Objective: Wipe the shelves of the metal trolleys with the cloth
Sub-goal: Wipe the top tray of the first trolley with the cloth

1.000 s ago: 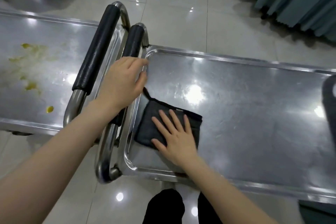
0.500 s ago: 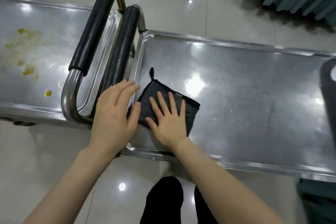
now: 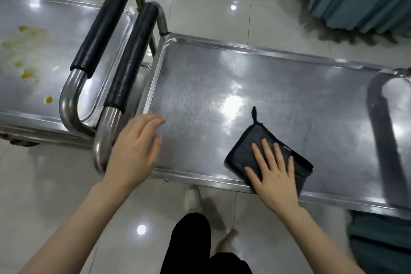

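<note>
Your right hand presses flat, fingers spread, on the folded dark cloth at the trolley shelf near rim; your left hand, fingers loosely straight, holds nothing at its left corner.

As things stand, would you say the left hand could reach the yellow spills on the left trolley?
Probably yes: the left hand is free, though it must pass over the two padded handles to the yellow spills.

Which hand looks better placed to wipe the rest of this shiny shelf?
Right. The right hand lies flat on the dark cloth, which sits on the shelf. The left hand is bare at the shelf's near left corner, away from the cloth.
</note>
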